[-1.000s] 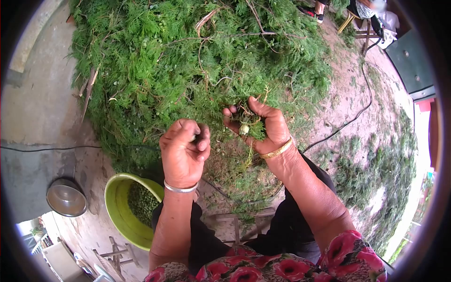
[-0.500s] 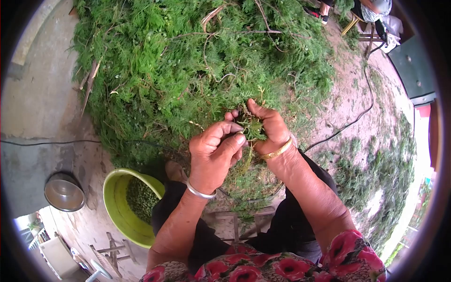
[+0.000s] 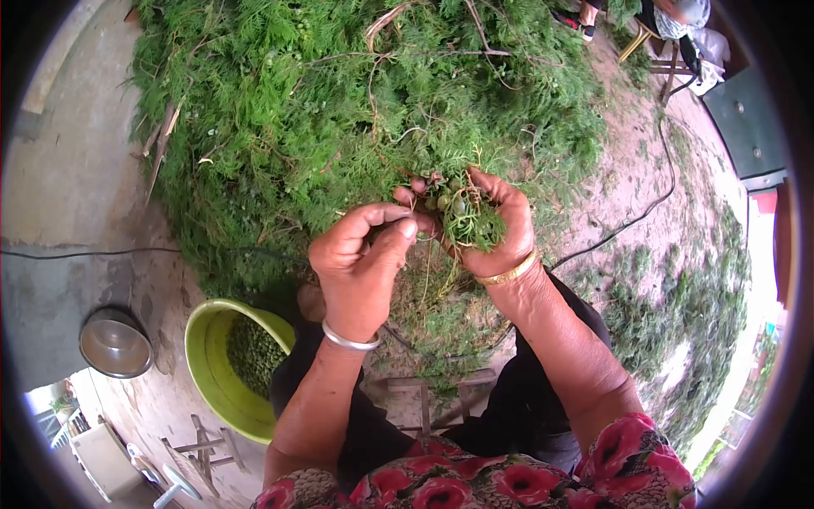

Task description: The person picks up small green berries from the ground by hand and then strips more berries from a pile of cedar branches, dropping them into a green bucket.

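Just in front of the big heap of green branches [image 3: 339, 110], my right hand [image 3: 496, 225] cups a leafy sprig [image 3: 466, 216], fingers curled round it. My left hand [image 3: 360, 263] pinches thumb to forefinger at its small round green cones. Best I pluck cleanly, keeping leaves out of the green bowl [image 3: 208, 373] below the heap.

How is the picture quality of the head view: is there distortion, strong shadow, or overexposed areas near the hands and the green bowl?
Head view: strong fisheye distortion, with a dark round vignette at the edges. Light is soft daylight with no hard shadows. The left hand, the right hand and the sprig are sharp enough. The green bowl curves near the rim. The far right edge is overexposed.
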A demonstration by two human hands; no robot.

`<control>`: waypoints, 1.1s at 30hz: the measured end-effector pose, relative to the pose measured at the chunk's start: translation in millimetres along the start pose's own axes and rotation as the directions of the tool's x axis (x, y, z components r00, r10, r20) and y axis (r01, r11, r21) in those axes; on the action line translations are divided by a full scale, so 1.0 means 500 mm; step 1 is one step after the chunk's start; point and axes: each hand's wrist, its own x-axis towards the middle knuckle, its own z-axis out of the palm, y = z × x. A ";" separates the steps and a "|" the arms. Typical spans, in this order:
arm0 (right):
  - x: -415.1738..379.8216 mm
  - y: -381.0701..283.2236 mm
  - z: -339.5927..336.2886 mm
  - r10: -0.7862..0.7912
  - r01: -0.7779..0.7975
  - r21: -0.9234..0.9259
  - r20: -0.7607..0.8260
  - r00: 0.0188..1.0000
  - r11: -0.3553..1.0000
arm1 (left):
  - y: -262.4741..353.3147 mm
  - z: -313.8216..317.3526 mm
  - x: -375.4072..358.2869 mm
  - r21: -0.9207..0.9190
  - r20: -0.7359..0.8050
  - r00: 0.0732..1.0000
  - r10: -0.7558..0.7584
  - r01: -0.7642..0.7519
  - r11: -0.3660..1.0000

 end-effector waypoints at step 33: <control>-0.002 0.021 -0.021 -0.133 0.018 -0.532 -0.179 0.975 0.846 | 0.012 -0.012 0.010 -0.281 0.002 0.976 -0.217 0.209 0.937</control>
